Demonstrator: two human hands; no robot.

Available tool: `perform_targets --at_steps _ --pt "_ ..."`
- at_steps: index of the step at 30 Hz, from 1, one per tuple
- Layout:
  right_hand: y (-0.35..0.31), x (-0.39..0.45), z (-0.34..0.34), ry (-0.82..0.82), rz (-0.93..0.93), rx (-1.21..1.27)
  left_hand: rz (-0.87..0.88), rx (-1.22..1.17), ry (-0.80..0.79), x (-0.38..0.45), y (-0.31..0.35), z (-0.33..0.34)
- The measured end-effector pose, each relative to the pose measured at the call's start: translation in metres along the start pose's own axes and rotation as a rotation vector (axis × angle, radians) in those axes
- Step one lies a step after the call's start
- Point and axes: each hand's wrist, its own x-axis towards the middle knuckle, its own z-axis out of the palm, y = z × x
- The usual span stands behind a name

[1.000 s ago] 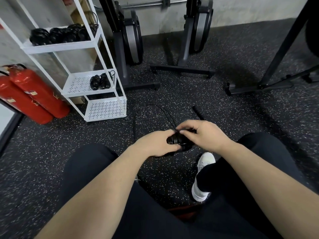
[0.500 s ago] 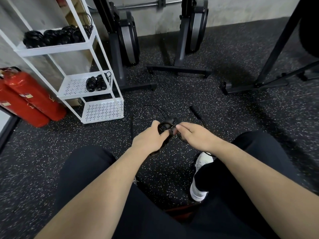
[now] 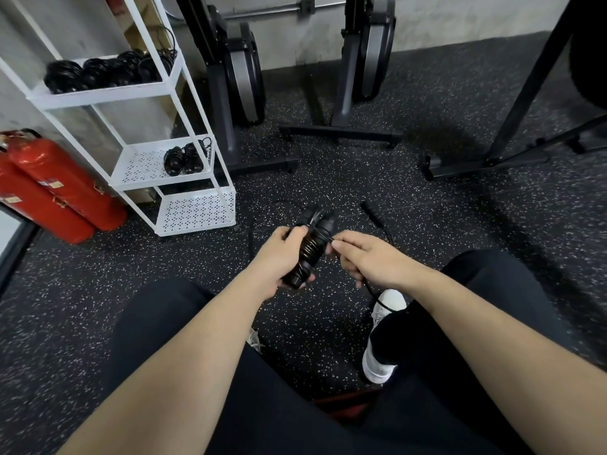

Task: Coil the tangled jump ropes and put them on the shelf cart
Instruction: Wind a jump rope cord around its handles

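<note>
My left hand (image 3: 277,257) grips a black jump rope bundle (image 3: 310,246), its cord wound in tight turns round the handles. My right hand (image 3: 364,257) pinches the loose cord just right of the bundle; the cord runs down past my wrist toward my shoe. A loop of cord (image 3: 262,211) trails on the floor, and a second handle (image 3: 372,213) lies on the floor to the right. The white shelf cart (image 3: 193,221) stands at the left, with several coiled ropes (image 3: 108,72) on its top shelf and two coiled ropes (image 3: 184,157) on the middle shelf. The bottom shelf holds nothing.
Two red fire extinguishers (image 3: 56,188) lean left of the cart. Two dark machine stands (image 3: 341,133) rise behind, and a black rack leg (image 3: 486,164) crosses the right. My legs in black trousers and a white shoe (image 3: 381,343) fill the foreground on speckled rubber flooring.
The bundle has turned from a small end-on shape to lengthways in my left hand. My right hand has drawn slightly right, pulling the cord out from it.
</note>
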Motion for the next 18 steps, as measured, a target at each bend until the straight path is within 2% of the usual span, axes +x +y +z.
perform_targets --at_steps 7,12,18 --pt "-0.009 0.0 -0.001 0.064 -0.116 -0.224 -0.091 -0.224 -0.038 -0.003 0.006 0.0" --pt "-0.006 -0.002 -0.004 0.068 -0.087 -0.144 -0.047 -0.28 -0.142 -0.007 0.009 -0.006" --pt "0.002 -0.006 -0.019 -0.004 -0.042 -0.076 -0.057 -0.484 -0.253 -0.013 0.014 -0.022"
